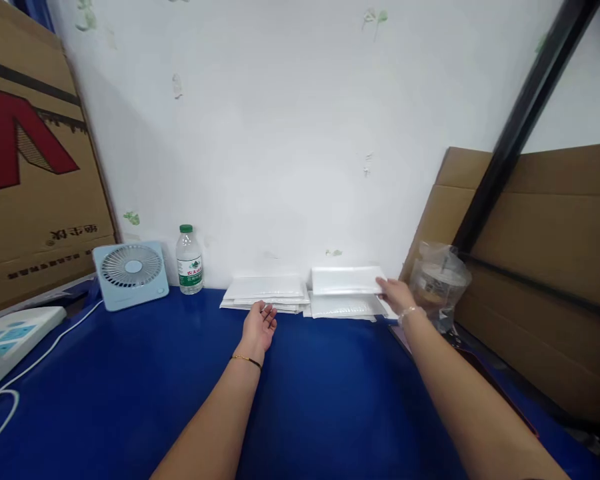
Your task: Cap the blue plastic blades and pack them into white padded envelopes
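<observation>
My right hand [396,295] pinches the right end of a white padded envelope [347,281], raised at a slant above other white padded envelopes [347,307] lying by the wall. My left hand [260,325] is palm up with its fingers loosely curled and apart, and nothing shows in it. It is at the front edge of a second stack of white padded envelopes [265,288], left of the first. Whether its fingertips touch that stack, I cannot tell.
On the blue table [305,400], a light blue fan [133,270] and a water bottle [189,260] stand to the left, near a white power strip [25,330]. A plastic-wrapped container [437,283] stands right of my right hand. Cardboard [555,280] lines the right side; a large box [35,220] rises left.
</observation>
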The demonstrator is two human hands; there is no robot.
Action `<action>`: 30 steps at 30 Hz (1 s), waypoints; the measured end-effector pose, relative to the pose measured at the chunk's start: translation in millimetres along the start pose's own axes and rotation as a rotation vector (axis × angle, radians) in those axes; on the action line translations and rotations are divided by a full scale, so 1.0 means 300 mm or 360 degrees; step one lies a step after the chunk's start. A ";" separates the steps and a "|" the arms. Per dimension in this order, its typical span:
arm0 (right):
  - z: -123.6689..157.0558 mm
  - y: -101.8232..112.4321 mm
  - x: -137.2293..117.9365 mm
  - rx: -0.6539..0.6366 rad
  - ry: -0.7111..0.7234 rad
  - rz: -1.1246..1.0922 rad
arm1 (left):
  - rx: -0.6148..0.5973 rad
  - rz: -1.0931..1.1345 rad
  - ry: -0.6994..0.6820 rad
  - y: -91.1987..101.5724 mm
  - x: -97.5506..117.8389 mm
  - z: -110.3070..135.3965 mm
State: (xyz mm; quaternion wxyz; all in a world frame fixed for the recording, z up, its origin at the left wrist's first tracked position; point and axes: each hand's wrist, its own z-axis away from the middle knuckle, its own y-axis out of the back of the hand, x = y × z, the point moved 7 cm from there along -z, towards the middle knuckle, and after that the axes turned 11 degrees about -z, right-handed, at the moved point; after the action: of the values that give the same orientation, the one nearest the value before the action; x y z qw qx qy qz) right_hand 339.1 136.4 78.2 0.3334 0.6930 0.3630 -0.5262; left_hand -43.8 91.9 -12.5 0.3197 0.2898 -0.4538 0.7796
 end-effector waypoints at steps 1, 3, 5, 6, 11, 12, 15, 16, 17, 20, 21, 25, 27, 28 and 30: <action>0.001 -0.005 0.040 0.0027 -0.0016 0.0086 | 0.0018 0.0026 0.0016 0.003 -0.004 -0.004; 0.010 -0.016 0.085 0.0117 -0.0002 0.0236 | 0.0038 0.0077 0.0036 0.005 -0.008 -0.011; 0.026 -0.055 0.070 0.0180 0.0164 0.0485 | 0.0053 0.0116 0.0051 0.005 -0.013 -0.016; 0.039 -0.101 0.045 0.0136 0.0315 0.0631 | 0.0061 0.0132 0.0061 0.005 -0.016 -0.018; 0.243 -0.539 -0.057 -0.1037 0.1280 0.0929 | 0.0052 0.0190 0.0114 0.003 -0.036 -0.024; 0.285 -0.604 -0.063 -0.1137 0.1398 0.0978 | 0.0037 0.0201 0.0124 0.001 -0.039 -0.024; 0.356 -0.723 -0.096 -0.1152 0.1547 0.1004 | -0.0018 0.0231 0.0164 -0.005 -0.045 -0.017; 0.368 -0.738 -0.117 -0.1120 0.1553 0.0940 | -0.0038 0.0238 0.0177 -0.008 -0.046 -0.013; 0.377 -0.740 -0.145 -0.1086 0.1546 0.0832 | -0.0066 0.0246 0.0193 -0.013 -0.047 -0.007; 0.390 -0.670 -0.249 -0.0856 0.1465 0.0304 | -0.0244 0.0274 0.0266 -0.048 -0.055 0.017; 0.389 -0.626 -0.277 -0.0727 0.1393 0.0107 | -0.0326 0.0293 0.0278 -0.064 -0.057 0.027; 0.373 -0.472 -0.245 -0.0413 0.0702 -0.0681 | -0.0570 0.0476 0.0085 -0.119 -0.035 0.072; 0.380 -0.437 -0.155 -0.0353 0.0237 -0.1084 | -0.0679 0.0538 -0.0135 -0.142 -0.004 0.102; 0.391 -0.431 -0.100 -0.0315 -0.0005 -0.1244 | -0.0738 0.0526 -0.0268 -0.154 0.016 0.120; 0.431 -0.441 0.014 -0.0264 -0.0493 -0.1433 | -0.0822 0.0437 -0.0572 -0.174 0.063 0.164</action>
State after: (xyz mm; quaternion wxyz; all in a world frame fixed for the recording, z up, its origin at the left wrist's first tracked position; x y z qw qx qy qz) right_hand 163.9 96.1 34.5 0.1768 0.3515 0.6136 -0.6846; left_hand -8.0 72.6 49.5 0.1894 0.2682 -0.7200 0.6113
